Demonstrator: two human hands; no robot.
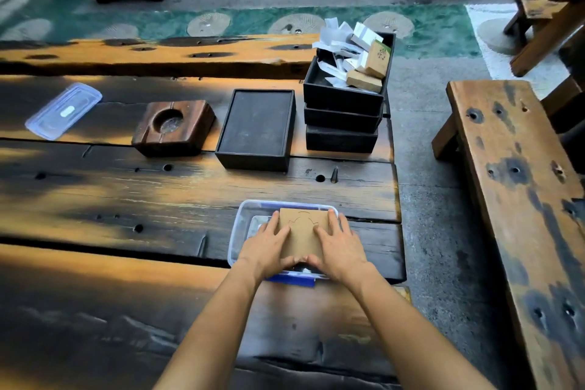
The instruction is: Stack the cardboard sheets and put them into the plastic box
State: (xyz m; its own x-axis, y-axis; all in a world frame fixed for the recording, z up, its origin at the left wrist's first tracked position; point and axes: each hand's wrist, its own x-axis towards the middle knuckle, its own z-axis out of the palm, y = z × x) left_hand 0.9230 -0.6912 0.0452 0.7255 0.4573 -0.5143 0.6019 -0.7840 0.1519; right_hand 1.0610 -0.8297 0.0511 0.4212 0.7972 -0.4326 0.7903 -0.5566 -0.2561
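A stack of brown cardboard sheets sits inside the clear plastic box with blue clips, near the right end of the wooden table. My left hand grips the stack's left edge. My right hand holds its right edge. Both thumbs meet at the stack's near edge, fingers spread over the top. The top sheet bears a faint cut outline. The box's near wall is hidden behind my hands.
The box's clear lid lies far left on the table. A wooden block with a round hollow, a black tray and stacked black trays holding papers stand behind. A bench runs along the right.
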